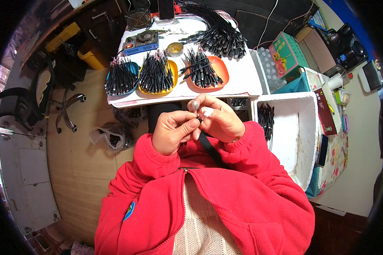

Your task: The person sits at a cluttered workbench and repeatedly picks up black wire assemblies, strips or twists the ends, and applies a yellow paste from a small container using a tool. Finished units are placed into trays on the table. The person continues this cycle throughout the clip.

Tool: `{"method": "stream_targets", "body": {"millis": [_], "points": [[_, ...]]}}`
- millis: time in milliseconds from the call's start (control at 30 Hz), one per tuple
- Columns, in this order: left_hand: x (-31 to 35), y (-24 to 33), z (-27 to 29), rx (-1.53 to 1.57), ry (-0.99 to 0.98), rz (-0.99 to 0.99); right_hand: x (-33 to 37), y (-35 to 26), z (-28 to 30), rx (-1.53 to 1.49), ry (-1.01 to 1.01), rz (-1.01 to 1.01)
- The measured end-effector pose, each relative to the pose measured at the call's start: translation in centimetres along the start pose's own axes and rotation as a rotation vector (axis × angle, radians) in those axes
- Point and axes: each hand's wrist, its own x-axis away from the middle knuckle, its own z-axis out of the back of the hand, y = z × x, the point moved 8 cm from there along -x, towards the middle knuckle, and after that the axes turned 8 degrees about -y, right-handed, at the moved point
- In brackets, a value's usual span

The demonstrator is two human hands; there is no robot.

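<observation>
below the near edge of the white rectangular worktop, the left hand and the right hand are together, their fingertips pinched on a small black cable piece with thin reddish wires. the piece lies in front of the red fleece jacket; the fingers cover most of it, so its full shape and lower end cannot be made out. a white patch shows at the right thumb; its material is unclear.

on the worktop, a blue plastic tray, a yellow plastic tray and an orange plastic tray stand in a row. bundles of short black cables hide most of their bases. behind the orange tray, a heap of long black cables overlaps too densely for single cables to be traced. at right, the red sleeve partly covers a white foam box.
</observation>
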Motion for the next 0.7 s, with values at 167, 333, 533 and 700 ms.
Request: {"method": "stream_targets", "body": {"millis": [167,333,533,700], "points": [[0.0,-0.2,-0.4,-0.007,-0.025,0.043,0.2,0.4,0.2,-0.064,0.004,-0.079],[-0.1,0.0,-0.6,-0.058,-0.048,0.060,0.1,0.4,0.3,-0.070,0.007,-0.090],[-0.2,-0.1,-0.3,-0.005,-0.046,0.103,-0.2,0.3,0.6,0.005,-0.006,-0.103],[-0.5,-0.6,0.5,0.105,0.029,0.087,-0.3,0.2,1.6,0.125,0.064,0.000]]}}
